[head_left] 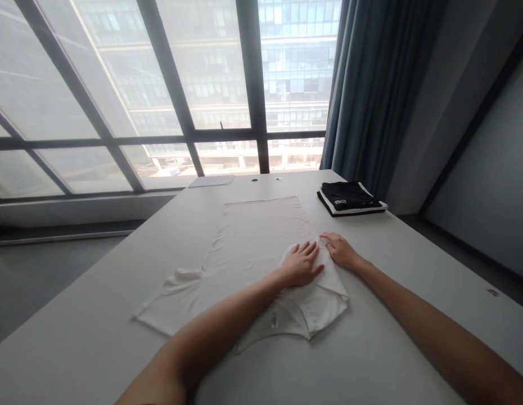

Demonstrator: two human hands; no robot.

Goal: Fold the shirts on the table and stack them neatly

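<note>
A white T-shirt (253, 242) lies spread on the table, its neckline toward me and its hem at the far end. The sleeve on the left is stretched out; on the right, the sleeve and side are folded inward over the body. My left hand (302, 264) rests flat on that folded part, fingers spread. At the right edge of the shirt is my right hand (339, 250), its fingertips touching the fabric. Its fingers are extended, with the thumb side partly hidden. My left forearm covers some of the collar area.
The white table (396, 337) runs toward the windows. A stack of folded clothes (349, 198), black and white, sits at the far right. A white sheet (211, 181) and small dark disc (254, 180) lie at the far edge. A blue curtain (371, 84) hangs behind the stack.
</note>
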